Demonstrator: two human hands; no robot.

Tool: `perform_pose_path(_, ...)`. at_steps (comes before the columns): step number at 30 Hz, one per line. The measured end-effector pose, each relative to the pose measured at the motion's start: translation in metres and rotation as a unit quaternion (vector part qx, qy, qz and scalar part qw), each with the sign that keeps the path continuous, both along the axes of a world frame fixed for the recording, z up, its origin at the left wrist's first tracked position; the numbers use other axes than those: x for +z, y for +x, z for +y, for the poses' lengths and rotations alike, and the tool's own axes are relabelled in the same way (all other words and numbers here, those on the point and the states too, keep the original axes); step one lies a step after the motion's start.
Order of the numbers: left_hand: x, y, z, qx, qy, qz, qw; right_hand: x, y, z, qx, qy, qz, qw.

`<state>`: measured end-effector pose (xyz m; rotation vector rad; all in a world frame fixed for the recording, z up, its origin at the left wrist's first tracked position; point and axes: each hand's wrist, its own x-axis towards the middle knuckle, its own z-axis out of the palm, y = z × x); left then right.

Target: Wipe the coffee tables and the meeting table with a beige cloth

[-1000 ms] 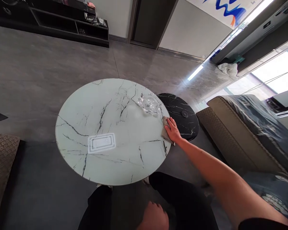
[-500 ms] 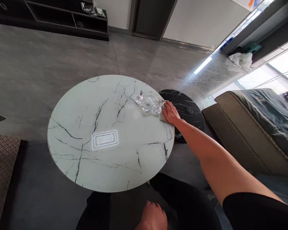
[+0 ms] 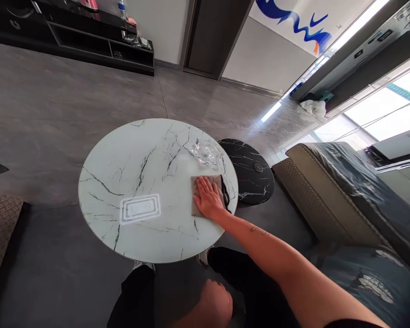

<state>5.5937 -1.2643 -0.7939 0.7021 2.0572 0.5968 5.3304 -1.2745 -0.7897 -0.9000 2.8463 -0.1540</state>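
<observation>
My right hand (image 3: 207, 198) lies flat with spread fingers on a grey-beige cloth (image 3: 217, 184), pressing it against a round white marble-patterned tabletop (image 3: 123, 182) near its right edge. Just above the cloth stands a clear glass dish (image 3: 207, 153), apart from my hand. My left hand (image 3: 215, 303) is low in the view, curled over my black-trousered knee (image 3: 249, 282) below the table, and its fingers are partly blurred.
A lower black marble-patterned side table (image 3: 249, 171) stands beyond the right edge of the tabletop. A plastic-covered sofa (image 3: 328, 196) runs along the right, with ripped denim (image 3: 369, 282) at lower right. A low black shelf (image 3: 89, 54) stands at the far wall.
My right hand and the cloth have slid from beside the glass dish toward the tabletop's middle and nearer me. My left hand has barely moved; the whole view has shifted slightly.
</observation>
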Motion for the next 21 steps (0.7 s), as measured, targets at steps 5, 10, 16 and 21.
perform_pose_path(5,0.005,-0.006,-0.012,-0.007,-0.012,-0.021,1.000,0.002,-0.003,-0.058,0.028,-0.041,-0.007,0.999)
perform_pose_path(10,0.012,-0.008,-0.020,-0.004,-0.025,-0.037,0.999,0.004,-0.039,-0.080,-0.044,-0.039,-0.005,0.998)
perform_pose_path(16,0.020,-0.006,-0.025,-0.010,-0.018,-0.032,0.999,0.001,-0.059,-0.088,-0.059,-0.034,0.006,0.998)
perform_pose_path(21,0.018,-0.003,-0.027,0.019,-0.015,-0.020,1.000,-0.003,-0.071,-0.089,-0.062,-0.045,0.022,0.997)
